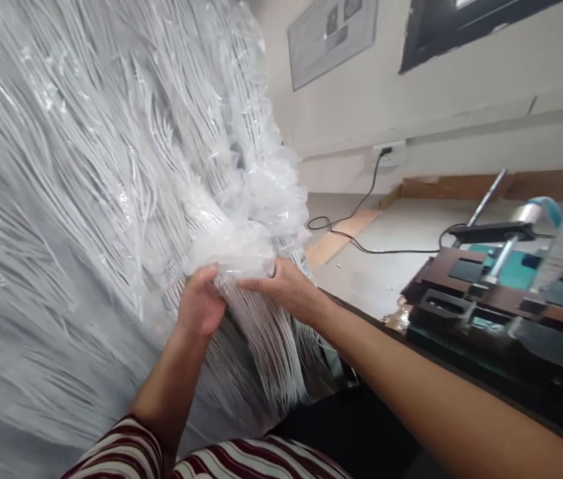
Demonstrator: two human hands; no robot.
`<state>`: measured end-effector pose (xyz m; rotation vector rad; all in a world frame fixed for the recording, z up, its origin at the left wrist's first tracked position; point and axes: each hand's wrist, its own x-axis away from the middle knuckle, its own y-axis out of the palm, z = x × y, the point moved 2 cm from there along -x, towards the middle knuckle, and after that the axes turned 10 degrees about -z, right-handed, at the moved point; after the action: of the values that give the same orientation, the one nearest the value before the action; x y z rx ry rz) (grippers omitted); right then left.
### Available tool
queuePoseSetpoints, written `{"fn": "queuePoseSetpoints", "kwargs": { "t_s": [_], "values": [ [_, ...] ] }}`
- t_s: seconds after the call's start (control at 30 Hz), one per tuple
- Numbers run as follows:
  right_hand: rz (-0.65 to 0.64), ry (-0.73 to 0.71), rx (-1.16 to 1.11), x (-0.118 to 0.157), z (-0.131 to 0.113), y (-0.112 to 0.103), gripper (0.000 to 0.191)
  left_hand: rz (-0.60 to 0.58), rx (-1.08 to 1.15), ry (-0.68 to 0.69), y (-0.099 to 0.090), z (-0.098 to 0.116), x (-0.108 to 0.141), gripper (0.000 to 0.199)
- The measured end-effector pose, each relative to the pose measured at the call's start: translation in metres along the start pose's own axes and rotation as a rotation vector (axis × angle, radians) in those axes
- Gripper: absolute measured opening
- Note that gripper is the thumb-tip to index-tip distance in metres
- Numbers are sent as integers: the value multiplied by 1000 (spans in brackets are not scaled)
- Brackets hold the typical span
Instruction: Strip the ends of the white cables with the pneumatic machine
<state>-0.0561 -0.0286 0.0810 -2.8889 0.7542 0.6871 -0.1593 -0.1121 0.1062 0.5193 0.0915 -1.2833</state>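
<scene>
Near the middle of the head view, a bunched clear plastic (pixel 234 249) lies across a bundle of white wires (pixel 271 352), grasped by both hands: the left hand (pixel 201 303) has its thumb on the near left edge, and the right hand (pixel 291 289) grips the right end, its underside fingers hidden. Left of and beyond them, more wrapped bundles (pixel 86 166) lie side by side, shiny and partly blurred. On the right, 1 black cord (pixel 374 251) runs from an outlet (pixel 395 153) across a table (pixel 381 276) towards a machine (pixel 441 303).
</scene>
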Motion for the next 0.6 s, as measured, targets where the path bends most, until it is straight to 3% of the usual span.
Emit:
{"fn": "queuePoseSetpoints", "kwargs": {
  "t_s": [0.1, 0.17, 0.23, 0.3, 0.37, 0.47, 0.6],
  "values": [
    [26, 37, -85, -11, -2, 0, 32, -44, -101, 33, -21, -31, 22, 45],
    [24, 46, -141, -11, 2, -1, 28, -82, -166, -53, -37, -60, 40, 61],
    [14, 50, -185, -9, 5, 1, 24, -107, -207, -216, -50, -86, 51, 56],
    [18, 71, -164, -8, 3, 4, 22, -94, -258, -263, -57, -95, 46, 48],
    [18, 63, -98, -6, -6, 6, 23, 12, -281, -114, -58, -83, 27, 49],
    [-39, 11, 15, 3, -23, 4, 30, 174, -102, 94, -47, -48, -10, 48],
    [5, 143, 209, 17, -30, -2, 49, 261, 62, 172, -21, -6, -33, 49]
  ]
}}
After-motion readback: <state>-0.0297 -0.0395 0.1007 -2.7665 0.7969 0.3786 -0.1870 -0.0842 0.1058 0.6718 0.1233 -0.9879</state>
